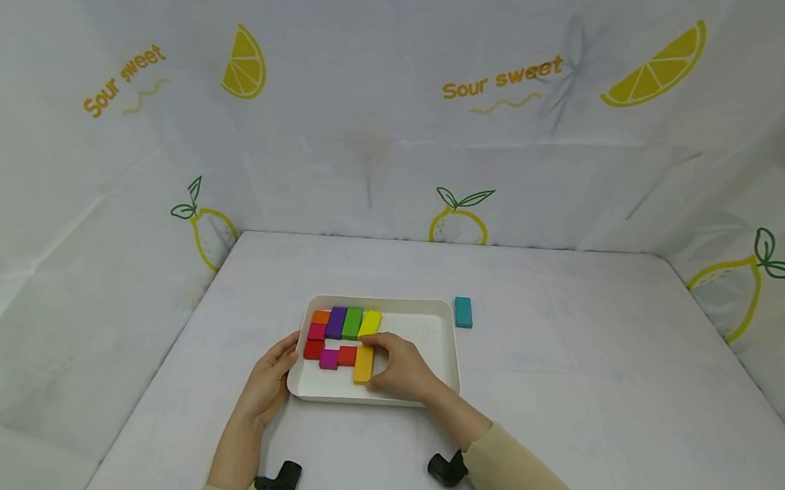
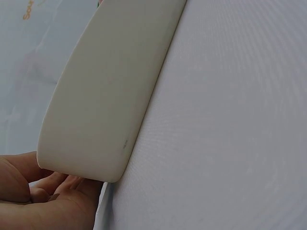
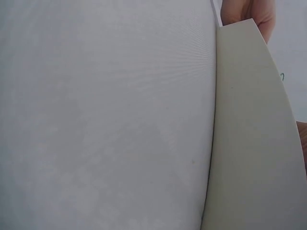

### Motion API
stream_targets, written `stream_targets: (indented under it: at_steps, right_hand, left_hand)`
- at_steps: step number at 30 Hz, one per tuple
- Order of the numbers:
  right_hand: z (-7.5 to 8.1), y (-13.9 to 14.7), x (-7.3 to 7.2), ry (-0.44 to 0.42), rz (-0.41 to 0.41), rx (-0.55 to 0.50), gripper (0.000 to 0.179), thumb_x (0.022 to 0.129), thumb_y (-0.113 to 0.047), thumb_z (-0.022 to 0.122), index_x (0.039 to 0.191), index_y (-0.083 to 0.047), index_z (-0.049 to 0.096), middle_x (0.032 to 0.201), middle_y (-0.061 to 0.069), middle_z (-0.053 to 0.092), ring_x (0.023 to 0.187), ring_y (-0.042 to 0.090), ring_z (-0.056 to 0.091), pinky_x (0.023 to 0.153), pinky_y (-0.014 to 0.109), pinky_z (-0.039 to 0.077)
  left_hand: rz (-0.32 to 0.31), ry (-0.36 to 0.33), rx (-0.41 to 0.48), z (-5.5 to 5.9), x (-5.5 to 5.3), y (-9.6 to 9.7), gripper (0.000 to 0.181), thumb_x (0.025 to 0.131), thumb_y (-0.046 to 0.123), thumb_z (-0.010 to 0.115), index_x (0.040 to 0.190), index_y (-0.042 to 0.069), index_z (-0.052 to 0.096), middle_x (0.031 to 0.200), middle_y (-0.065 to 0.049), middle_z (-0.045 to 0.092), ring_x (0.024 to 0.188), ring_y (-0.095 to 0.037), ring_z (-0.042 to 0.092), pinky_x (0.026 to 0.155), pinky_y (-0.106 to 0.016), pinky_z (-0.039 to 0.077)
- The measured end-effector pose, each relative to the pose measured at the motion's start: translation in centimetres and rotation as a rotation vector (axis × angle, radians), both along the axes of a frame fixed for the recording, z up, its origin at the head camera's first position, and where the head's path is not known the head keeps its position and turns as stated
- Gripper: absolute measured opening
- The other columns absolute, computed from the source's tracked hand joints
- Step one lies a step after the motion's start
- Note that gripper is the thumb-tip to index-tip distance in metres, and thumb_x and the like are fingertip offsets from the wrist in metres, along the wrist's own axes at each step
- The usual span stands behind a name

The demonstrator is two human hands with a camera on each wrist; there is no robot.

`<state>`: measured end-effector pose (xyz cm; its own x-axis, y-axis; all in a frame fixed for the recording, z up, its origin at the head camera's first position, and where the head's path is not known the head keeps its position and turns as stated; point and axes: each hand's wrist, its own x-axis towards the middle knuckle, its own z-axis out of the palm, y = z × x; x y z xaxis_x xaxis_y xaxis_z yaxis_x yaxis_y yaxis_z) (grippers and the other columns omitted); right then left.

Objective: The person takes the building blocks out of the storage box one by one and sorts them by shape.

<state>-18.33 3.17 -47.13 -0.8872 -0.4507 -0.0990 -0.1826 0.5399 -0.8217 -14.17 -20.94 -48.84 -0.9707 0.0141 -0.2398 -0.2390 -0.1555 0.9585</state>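
A shallow white tray (image 1: 420, 351) holds several coloured blocks at its left side. My right hand (image 1: 401, 365) pinches an amber-yellow block (image 1: 363, 366) lengthwise, fingers at its far end and thumb at its near end. This block stands beside a short red block (image 1: 347, 356), with a magenta block (image 1: 328, 359) to the left. Behind are purple (image 1: 336, 322), green (image 1: 352, 323) and yellow (image 1: 370, 324) blocks in a row. My left hand (image 1: 269, 380) grips the tray's left rim; the left wrist view shows its fingers (image 2: 72, 196) partly hidden at the tray's corner.
Outside the tray, a teal block (image 1: 463, 312) lies by its far right corner. Orange (image 1: 321, 317), pink (image 1: 317, 332) and red (image 1: 314, 350) blocks line the tray's left wall. A white cloth (image 1: 559, 390) covers the table, and a lemon-print curtain (image 1: 346, 122) hangs behind.
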Motion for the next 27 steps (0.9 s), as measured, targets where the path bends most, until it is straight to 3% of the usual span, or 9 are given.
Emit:
stream_targets:
  at_steps: [15,27]
  right_hand:
    - [0.6,0.3,-0.2,-0.01,0.0,-0.034,0.07,0.072,-0.003,0.084,0.136,-0.01,0.058,0.14,0.007,0.059,0.134,0.027,0.053,0.111,0.041,0.045]
    - [2.5,3.0,-1.9,-0.003,-0.012,-0.149,0.07,0.074,0.0,0.082,0.138,-0.007,0.055,0.142,0.007,0.058,0.134,0.026,0.052,0.112,0.042,0.042]
  left_hand:
    - [-0.004,-0.002,0.001,0.0,0.1,0.0,0.05,0.106,0.008,0.033,0.155,0.005,0.024,0.162,-0.014,0.027,0.147,-0.028,0.029,0.094,-0.007,0.045]
    - [0.006,-0.016,0.0,0.0,0.0,0.0,0.049,0.106,0.008,0.031,0.155,0.006,0.026,0.161,-0.013,0.028,0.146,-0.026,0.03,0.094,-0.007,0.046]
